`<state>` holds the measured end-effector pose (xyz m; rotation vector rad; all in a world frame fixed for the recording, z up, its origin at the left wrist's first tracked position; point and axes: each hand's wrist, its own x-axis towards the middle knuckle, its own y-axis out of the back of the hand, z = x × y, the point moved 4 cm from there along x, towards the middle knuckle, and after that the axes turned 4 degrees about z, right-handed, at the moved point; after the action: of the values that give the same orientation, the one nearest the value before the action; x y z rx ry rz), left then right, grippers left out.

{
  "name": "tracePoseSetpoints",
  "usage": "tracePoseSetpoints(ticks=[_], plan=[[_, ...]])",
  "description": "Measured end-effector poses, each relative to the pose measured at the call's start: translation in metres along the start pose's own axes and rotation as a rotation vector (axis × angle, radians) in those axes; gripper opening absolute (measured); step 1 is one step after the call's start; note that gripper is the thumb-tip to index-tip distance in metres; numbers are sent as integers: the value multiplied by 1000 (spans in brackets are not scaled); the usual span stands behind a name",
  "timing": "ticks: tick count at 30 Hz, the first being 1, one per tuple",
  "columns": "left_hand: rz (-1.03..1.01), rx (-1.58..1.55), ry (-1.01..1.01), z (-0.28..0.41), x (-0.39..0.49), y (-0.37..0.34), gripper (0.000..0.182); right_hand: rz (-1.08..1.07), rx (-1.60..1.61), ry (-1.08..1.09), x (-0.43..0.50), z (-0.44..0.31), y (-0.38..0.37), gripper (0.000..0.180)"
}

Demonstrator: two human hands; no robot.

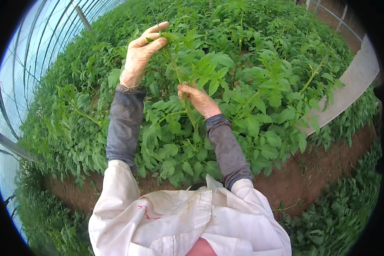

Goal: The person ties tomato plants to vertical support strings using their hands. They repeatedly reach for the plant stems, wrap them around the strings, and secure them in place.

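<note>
Before me stands a tomato plant with a thick green stem (pixel 189 112). Both my hands wear thin, translucent gloves. Low on the stem, my right hand (pixel 200 98) has its fingers and thumb wrapped around it. Higher up and to the left, my left hand (pixel 144 51) holds the upper shoot (pixel 169 36) of this plant between thumb and fingers. A thin string (pixel 156 15) runs upward from that hand; whether the fingers also pinch it is hard to tell. Leaves (pixel 216 68) spread just right of the stem, above my right hand.
Dense rows of leafy plants (pixel 275 41) fill the greenhouse ahead. A grey slab-like strip (pixel 345 86) slants through foliage at right. The curved frame and plastic film (pixel 32 48) rise at left. Brown soil (pixel 307 172) forms a path near me, with more plants (pixel 336 211) behind.
</note>
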<state>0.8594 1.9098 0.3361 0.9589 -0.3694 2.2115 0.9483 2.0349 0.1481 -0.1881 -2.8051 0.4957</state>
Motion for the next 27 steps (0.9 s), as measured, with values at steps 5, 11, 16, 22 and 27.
tracePoseSetpoints(ticks=[5, 11, 16, 22, 27], plan=[[256, 64, 175, -16, -16, 21, 17, -36, 20, -58, 3, 1, 11, 27], [557, 330, -279, 8, -99, 1, 28, -17, 42, -46, 0, -2, 12, 39], [247, 637, 151, -34, -144, -26, 31, 208, -88, -7, -10, -9, 16, 54], [106, 381, 626, -108, -147, -26, 27, 489, -339, 38, -14, -18, 14, 46], [129, 444, 503, -114, -151, -27, 26, 548, -360, 62, -18, -15, 7, 23]])
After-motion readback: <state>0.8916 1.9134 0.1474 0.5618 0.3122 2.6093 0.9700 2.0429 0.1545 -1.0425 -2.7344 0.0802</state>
